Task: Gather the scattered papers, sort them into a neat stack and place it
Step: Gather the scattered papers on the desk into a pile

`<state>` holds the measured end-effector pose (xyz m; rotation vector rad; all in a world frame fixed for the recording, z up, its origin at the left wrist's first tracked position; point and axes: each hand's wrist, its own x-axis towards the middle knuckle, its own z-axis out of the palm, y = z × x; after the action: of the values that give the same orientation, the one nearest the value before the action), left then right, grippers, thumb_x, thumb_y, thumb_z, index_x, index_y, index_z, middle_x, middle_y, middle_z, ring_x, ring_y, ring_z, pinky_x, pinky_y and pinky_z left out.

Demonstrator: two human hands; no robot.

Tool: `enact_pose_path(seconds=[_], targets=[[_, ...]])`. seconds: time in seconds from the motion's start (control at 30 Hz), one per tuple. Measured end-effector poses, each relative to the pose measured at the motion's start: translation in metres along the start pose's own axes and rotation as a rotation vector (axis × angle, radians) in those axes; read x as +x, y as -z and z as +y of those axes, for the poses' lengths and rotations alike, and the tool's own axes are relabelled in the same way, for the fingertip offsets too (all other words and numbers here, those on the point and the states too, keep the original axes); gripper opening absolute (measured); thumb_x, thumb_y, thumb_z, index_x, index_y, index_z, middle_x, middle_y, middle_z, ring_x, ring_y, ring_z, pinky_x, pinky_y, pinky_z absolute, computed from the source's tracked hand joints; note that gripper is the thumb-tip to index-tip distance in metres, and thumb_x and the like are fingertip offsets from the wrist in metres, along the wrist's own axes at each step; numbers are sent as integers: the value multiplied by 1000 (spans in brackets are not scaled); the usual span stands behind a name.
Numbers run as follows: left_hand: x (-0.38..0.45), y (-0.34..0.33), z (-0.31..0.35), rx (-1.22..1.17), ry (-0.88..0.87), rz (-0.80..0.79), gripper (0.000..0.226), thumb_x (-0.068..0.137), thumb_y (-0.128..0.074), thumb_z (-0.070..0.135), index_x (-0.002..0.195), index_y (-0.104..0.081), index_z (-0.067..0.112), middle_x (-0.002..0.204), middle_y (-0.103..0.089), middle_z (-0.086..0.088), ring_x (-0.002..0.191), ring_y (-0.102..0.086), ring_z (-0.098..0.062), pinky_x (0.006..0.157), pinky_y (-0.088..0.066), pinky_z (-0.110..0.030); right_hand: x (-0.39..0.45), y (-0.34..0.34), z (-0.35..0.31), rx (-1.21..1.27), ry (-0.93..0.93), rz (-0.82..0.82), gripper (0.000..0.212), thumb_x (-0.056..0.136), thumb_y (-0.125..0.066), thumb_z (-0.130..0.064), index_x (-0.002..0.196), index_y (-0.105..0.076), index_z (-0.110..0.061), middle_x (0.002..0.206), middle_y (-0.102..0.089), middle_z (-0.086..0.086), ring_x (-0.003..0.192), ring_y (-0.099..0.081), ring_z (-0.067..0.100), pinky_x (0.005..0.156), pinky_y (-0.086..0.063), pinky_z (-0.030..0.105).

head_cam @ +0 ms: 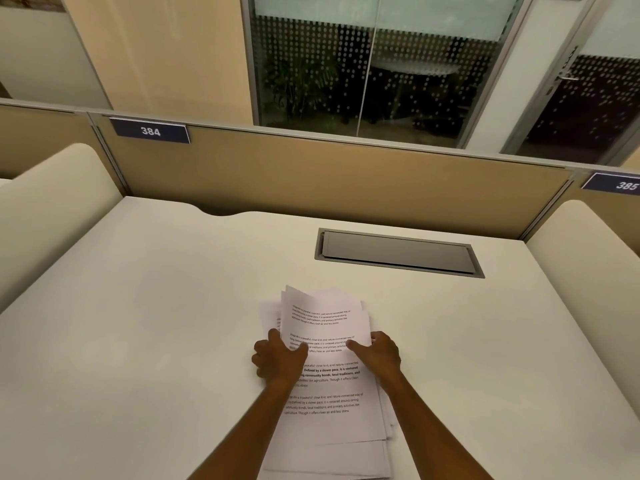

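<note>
A loose pile of white printed papers (325, 323) lies near the front middle of the cream desk (156, 306), its sheets fanned out of line at the far end and at the near right corner. My left hand (278, 362) grips the pile's left edge, thumb on top of the top sheet. My right hand (379, 353) holds the right edge, thumb and forefinger pressing on the top sheet. Both forearms cover part of the lower pages.
A grey cable hatch (398, 252) is set flush into the desk behind the papers. A tan partition (329, 178) with number plates 384 (150, 130) and 385 (625, 185) closes the back. Rounded cream side dividers (52, 202) stand left and right.
</note>
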<state>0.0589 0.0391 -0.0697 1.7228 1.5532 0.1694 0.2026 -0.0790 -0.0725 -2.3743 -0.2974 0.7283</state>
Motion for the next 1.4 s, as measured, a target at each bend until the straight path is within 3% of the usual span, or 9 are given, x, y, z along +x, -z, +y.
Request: enact_pose_path(seconds=[0.3, 0.4, 0.57, 0.73, 0.8, 0.97, 1.1, 1.27, 1.4], targets=[[7, 7, 1, -430, 34, -13, 54, 75, -79, 23, 112, -40, 14, 113, -60, -17, 99, -62, -34, 88, -56, -46, -1, -2, 8, 249, -42, -87, 45, 74, -79, -34, 111, -67, -12, 108, -72, 6, 94, -69, 22, 82, -58, 33], [8, 7, -1, -519, 55, -61, 59, 77, -79, 18, 118, -37, 16, 110, -61, -14, 96, -66, -35, 86, -58, -47, -6, -6, 12, 291, -6, -109, 43, 73, -81, -22, 112, -67, -11, 108, -73, 7, 82, -68, 17, 67, -57, 24], [10, 8, -7, -618, 80, -91, 62, 78, -78, 12, 126, -38, 15, 96, -58, -3, 77, -62, -21, 64, -52, -28, -9, -8, 14, 357, 56, -122, 39, 76, -81, -19, 112, -68, -12, 106, -74, 8, 91, -72, 25, 83, -60, 40], [11, 11, -3, -642, 59, -133, 66, 79, -78, 14, 130, -36, 17, 126, -59, -17, 85, -62, -24, 68, -50, -31, -13, 3, 8, 425, 180, -165, 39, 81, -76, -27, 116, -61, -20, 108, -73, 4, 88, -74, 24, 78, -62, 44], [12, 11, 2, -654, 23, -166, 70, 79, -78, 14, 132, -33, 18, 130, -57, -16, 81, -61, -19, 63, -48, -26, -15, 10, 3, 461, 227, -185, 39, 81, -76, -28, 116, -60, -23, 108, -73, 3, 86, -74, 21, 74, -63, 39], [20, 17, 11, -697, -67, -221, 86, 74, -83, 19, 141, -30, 21, 131, -55, -12, 104, -65, -32, 77, -56, -39, -21, 30, -14, 537, 324, -188, 38, 79, -78, -31, 113, -61, -28, 104, -74, -4, 86, -75, 16, 63, -60, 27], [26, 32, 19, -769, -165, -321, 65, 75, -82, 19, 130, -48, 16, 117, -68, -12, 88, -72, -26, 60, -61, -29, -24, 47, -25, 602, 361, -128, 38, 75, -79, -37, 108, -62, -31, 96, -76, -9, 83, -75, 18, 60, -60, 28], [32, 52, 45, -789, -290, -350, 29, 81, -77, 14, 106, -66, 6, 108, -74, -13, 80, -76, -24, 60, -61, -31, -25, 63, -38, 690, 395, -17, 32, 77, -78, -34, 105, -61, -31, 91, -76, -12, 79, -75, 16, 57, -58, 25], [29, 59, 71, -797, -416, -299, 21, 87, -70, 15, 107, -64, 9, 105, -73, -11, 83, -74, -28, 67, -63, -41, -26, 69, -55, 737, 405, 57, 31, 80, -77, -31, 106, -60, -28, 96, -74, -5, 79, -75, 16, 58, -59, 27]])
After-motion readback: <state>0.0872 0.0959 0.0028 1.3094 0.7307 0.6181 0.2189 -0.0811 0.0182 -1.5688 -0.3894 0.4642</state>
